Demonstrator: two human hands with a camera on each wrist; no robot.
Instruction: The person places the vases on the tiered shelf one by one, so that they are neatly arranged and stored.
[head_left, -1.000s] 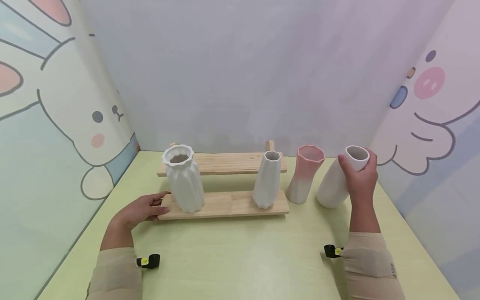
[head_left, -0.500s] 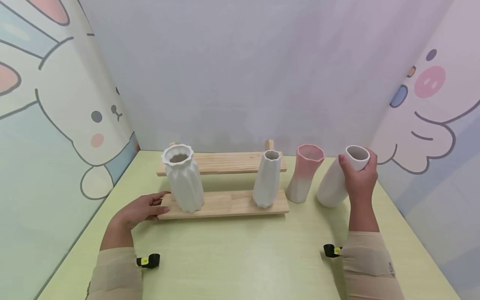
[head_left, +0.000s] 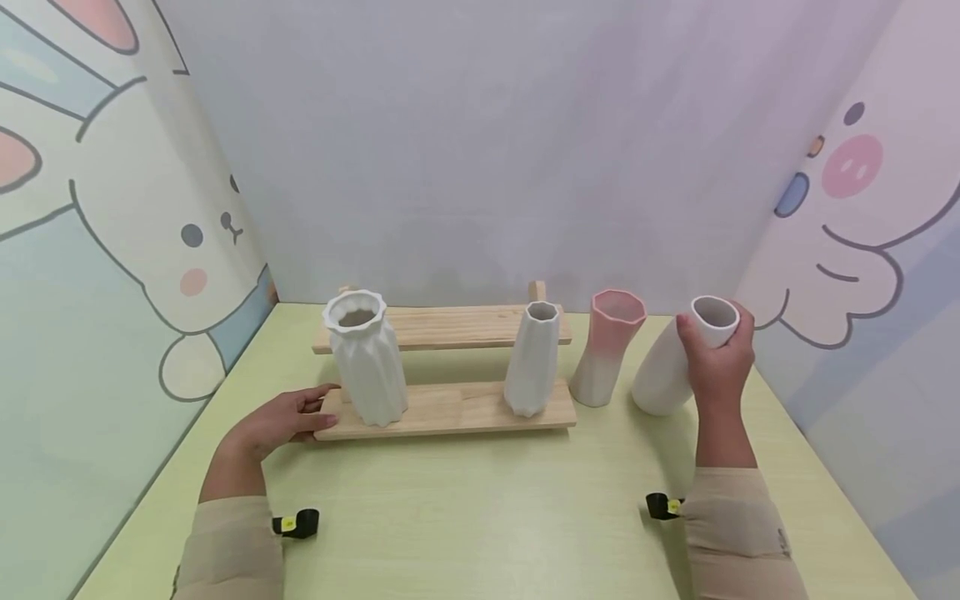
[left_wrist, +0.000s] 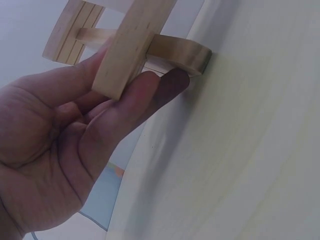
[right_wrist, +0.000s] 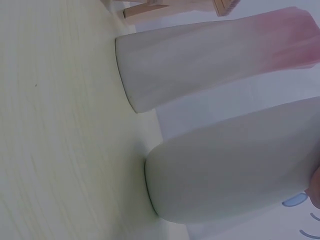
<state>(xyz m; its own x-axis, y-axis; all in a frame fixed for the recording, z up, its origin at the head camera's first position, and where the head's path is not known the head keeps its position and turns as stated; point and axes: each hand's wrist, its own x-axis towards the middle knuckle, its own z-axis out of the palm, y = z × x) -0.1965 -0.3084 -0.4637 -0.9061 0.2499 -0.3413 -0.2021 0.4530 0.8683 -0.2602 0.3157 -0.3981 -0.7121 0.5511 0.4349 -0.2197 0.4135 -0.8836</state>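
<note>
In the head view my left hand (head_left: 279, 423) pinches the left end of a two-tier wooden shelf (head_left: 455, 407); in the left wrist view its fingers (left_wrist: 135, 95) lie under the front board's end. My right hand (head_left: 718, 362) grips a smooth white vase (head_left: 663, 375) around its upper part, just below the rim. That vase's base rests on the table in the right wrist view. Left of it stands a pink-and-white vase (head_left: 602, 360), apart from it. On the front board, a wide ribbed white vase (head_left: 371, 375) stands left and a slim faceted white vase (head_left: 532, 367) right.
The shelf's rear board (head_left: 457, 327) is higher, with wooden uprights at the back. The pale yellow-green table (head_left: 465, 517) extends in front of the shelf. A grey-white back wall (head_left: 465, 167) and side walls with cartoon animals enclose it.
</note>
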